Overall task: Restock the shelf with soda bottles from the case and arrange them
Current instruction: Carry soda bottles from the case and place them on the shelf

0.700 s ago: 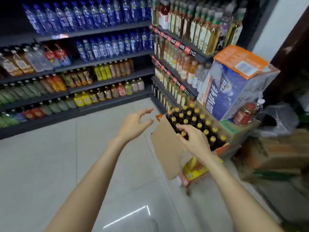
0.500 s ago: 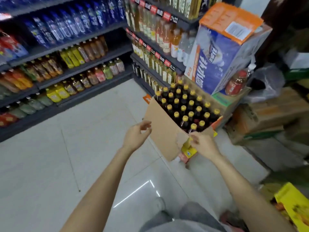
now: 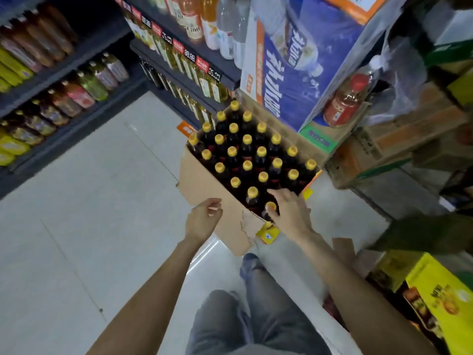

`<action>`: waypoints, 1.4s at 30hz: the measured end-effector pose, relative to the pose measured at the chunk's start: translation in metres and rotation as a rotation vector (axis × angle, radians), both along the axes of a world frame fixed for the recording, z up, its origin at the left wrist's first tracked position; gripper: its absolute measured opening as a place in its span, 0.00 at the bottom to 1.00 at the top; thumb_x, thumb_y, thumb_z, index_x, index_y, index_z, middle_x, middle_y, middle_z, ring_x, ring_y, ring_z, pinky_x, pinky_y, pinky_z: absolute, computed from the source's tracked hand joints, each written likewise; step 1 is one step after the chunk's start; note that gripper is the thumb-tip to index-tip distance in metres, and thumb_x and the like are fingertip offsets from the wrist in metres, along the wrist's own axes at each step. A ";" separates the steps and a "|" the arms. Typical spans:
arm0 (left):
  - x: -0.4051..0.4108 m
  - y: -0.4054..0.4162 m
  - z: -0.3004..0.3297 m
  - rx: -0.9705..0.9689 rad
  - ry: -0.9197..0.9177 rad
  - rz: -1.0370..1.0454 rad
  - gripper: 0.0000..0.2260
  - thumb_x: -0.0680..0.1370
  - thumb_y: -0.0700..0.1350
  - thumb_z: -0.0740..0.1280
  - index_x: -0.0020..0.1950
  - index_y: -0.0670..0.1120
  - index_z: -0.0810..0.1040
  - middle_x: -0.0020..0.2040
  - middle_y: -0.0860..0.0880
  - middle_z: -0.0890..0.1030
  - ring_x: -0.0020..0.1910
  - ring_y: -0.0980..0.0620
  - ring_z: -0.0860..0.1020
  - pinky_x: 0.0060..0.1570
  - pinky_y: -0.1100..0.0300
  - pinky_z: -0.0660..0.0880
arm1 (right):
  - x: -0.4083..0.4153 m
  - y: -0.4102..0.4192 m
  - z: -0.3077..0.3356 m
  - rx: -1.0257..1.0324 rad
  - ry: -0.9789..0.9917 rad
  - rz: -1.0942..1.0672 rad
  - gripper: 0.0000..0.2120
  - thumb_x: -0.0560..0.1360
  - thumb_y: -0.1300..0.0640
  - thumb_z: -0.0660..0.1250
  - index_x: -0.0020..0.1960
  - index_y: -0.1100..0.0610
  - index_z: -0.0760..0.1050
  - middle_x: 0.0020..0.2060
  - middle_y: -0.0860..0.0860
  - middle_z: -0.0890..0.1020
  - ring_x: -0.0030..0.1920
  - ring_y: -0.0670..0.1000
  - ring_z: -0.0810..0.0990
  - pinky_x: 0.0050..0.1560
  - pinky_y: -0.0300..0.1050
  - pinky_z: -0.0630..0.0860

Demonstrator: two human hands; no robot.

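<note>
Right hand: has come down onto the nearest corner bottle, fingers curling round its yellow cap; half a second ago it was at the case edge.
Left hand: loosely curled, holding nothing, now just beside the case wall.
Bottles: all in the case on the floor, none lifted.
Meaning: first bottle looks about to be pulled; shelf restocking not yet begun.

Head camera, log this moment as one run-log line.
phase: picking first bottle | right hand: grips nearest bottle in case | left hand: free beside case
</note>
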State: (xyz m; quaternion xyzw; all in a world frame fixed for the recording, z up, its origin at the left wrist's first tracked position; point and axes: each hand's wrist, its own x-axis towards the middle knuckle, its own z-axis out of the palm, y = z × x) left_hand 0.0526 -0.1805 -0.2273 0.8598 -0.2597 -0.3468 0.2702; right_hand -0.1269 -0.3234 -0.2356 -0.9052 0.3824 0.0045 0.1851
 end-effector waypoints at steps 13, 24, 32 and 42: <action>0.033 -0.099 -0.084 0.205 -0.202 -0.423 0.21 0.75 0.49 0.70 0.65 0.46 0.71 0.61 0.47 0.75 0.59 0.46 0.75 0.53 0.55 0.71 | 0.068 -0.030 -0.072 0.134 0.108 0.074 0.21 0.63 0.45 0.77 0.51 0.54 0.77 0.44 0.52 0.80 0.42 0.56 0.81 0.44 0.48 0.74; 0.061 -0.094 -0.055 -0.201 -0.322 -0.407 0.15 0.74 0.52 0.70 0.52 0.43 0.75 0.46 0.47 0.76 0.38 0.47 0.77 0.35 0.55 0.74 | 0.076 -0.038 -0.036 0.149 -0.391 -0.206 0.17 0.68 0.42 0.70 0.45 0.56 0.79 0.40 0.50 0.79 0.42 0.51 0.76 0.45 0.44 0.71; 0.059 -0.076 -0.001 -0.431 -0.132 -0.393 0.17 0.79 0.59 0.59 0.60 0.50 0.65 0.68 0.49 0.72 0.64 0.57 0.72 0.57 0.65 0.72 | 0.084 -0.055 0.000 0.798 -0.584 -0.345 0.22 0.72 0.41 0.64 0.52 0.59 0.72 0.43 0.53 0.79 0.48 0.48 0.78 0.50 0.38 0.71; 0.087 -0.045 0.100 -0.812 0.057 0.518 0.06 0.78 0.38 0.65 0.54 0.38 0.75 0.50 0.49 0.82 0.51 0.59 0.79 0.51 0.67 0.73 | 0.140 -0.041 0.084 0.694 -0.834 -0.219 0.15 0.72 0.48 0.68 0.47 0.60 0.77 0.42 0.49 0.82 0.48 0.46 0.80 0.52 0.37 0.74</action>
